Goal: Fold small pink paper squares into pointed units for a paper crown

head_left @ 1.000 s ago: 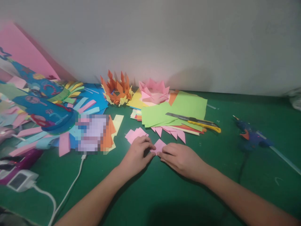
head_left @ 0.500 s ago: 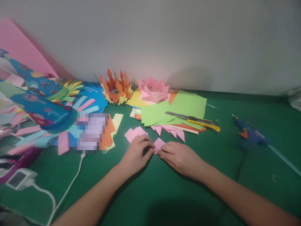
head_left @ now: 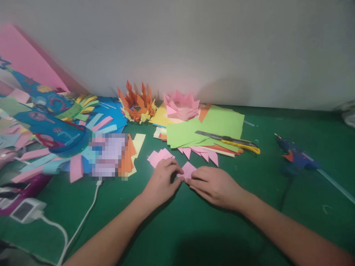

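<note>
A small pink paper square (head_left: 187,170) lies on the green table with one corner pointing away from me. My left hand (head_left: 165,178) pinches its left corner between thumb and fingers. At its lower right edge, my right hand (head_left: 213,185) presses with closed fingertips, which hide part of the paper. Just beyond my left hand is a small stack of pink paper squares (head_left: 159,156). Folded pink paper pieces (head_left: 213,158) poke out past my right hand, under the green sheets (head_left: 191,135).
A yellow utility knife (head_left: 241,145) rests on the green sheets. Behind stand a pink folded-paper ring (head_left: 181,107) and an orange paper crown (head_left: 137,105). On the right lies a blue glue gun (head_left: 299,157). Blue paper cones (head_left: 52,127) and a white cable (head_left: 88,212) occupy the left.
Both hands stay at the pink paper square, almost in the same place. My right fingertips have shifted slightly along its lower edge, and more of the square shows.
</note>
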The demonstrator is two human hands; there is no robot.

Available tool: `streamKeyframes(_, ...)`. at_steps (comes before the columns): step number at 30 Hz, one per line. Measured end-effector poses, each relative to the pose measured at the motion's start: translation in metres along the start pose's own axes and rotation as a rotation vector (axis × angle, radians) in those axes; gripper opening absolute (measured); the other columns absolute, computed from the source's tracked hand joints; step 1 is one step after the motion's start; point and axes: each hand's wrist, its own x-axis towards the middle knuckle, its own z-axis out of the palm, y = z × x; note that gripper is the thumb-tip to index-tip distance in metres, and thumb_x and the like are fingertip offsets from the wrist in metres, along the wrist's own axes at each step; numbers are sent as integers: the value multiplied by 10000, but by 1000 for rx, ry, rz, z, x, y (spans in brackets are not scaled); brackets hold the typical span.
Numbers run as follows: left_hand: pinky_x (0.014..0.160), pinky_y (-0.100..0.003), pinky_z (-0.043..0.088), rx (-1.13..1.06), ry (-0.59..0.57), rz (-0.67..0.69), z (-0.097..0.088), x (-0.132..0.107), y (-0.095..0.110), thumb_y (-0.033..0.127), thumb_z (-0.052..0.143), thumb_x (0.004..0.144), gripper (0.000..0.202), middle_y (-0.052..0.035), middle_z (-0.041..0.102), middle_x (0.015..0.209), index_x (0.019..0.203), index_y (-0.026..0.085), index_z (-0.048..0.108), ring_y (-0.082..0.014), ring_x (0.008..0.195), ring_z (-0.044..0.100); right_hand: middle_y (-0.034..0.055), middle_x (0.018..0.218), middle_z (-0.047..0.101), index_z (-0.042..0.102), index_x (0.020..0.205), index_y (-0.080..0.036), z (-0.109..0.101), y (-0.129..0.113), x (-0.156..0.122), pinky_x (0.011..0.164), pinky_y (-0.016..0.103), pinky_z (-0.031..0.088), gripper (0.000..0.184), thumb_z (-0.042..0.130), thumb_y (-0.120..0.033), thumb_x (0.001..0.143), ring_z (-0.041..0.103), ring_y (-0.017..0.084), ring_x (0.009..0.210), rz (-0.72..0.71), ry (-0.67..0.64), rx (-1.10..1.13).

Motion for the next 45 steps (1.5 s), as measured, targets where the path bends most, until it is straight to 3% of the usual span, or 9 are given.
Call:
streamKeyframes(14, 886, -405, 426, 3, 1, -9, 0, 0, 2, 146, 602, 784, 82, -50, 560, 920, 853, 186, 623, -209, 923, 522, 65, 753, 589, 667, 853, -147, -3, -3, 5, 595, 285, 350, 278, 407, -198, 936, 478, 156, 677, 28, 4, 1)
streamKeyframes(20, 871, -402, 426, 18, -6, -12, -1, 1, 3, 143, 593, 790, 84, -44, 550, 896, 857, 190, 613, -206, 904, 513, 82, 766, 599, 657, 794, -141, -6, 1, 2, 608, 291, 395, 271, 414, -175, 908, 504, 166, 704, 26, 12, 50)
streamKeyframes(27, 762, -343, 439, 103, -21, 83, -3, 1, 3, 150, 574, 821, 68, -47, 528, 848, 786, 175, 628, -190, 844, 489, 123, 1165, 593, 591, 979, -158, -2, 4, 9, 861, 403, 431, 215, 395, -138, 892, 512, 234, 1026, 132, 60, 125)
streamKeyframes(33, 678, -304, 415, 228, -104, 255, -6, 2, 0, 193, 452, 914, 220, -57, 549, 780, 904, 180, 671, -174, 755, 467, 93, 928, 649, 571, 1050, -163, 3, 0, 13, 719, 349, 448, 216, 396, -178, 925, 550, 210, 822, 233, 20, 197)
streamKeyframes(40, 725, -323, 447, 251, -119, 262, -9, 0, 4, 143, 403, 913, 253, -92, 574, 905, 999, 158, 641, -194, 843, 503, 60, 837, 646, 582, 1114, -183, 1, -5, 11, 639, 270, 444, 254, 422, -227, 922, 587, 169, 747, 430, 77, 268)
streamKeyframes(45, 782, -353, 459, 221, -179, 277, -8, -2, 4, 137, 386, 916, 278, -101, 586, 973, 1078, 164, 611, -206, 899, 514, 48, 790, 652, 613, 1096, -196, 0, -5, 12, 588, 252, 434, 265, 429, -265, 919, 591, 158, 685, 491, 74, 246)
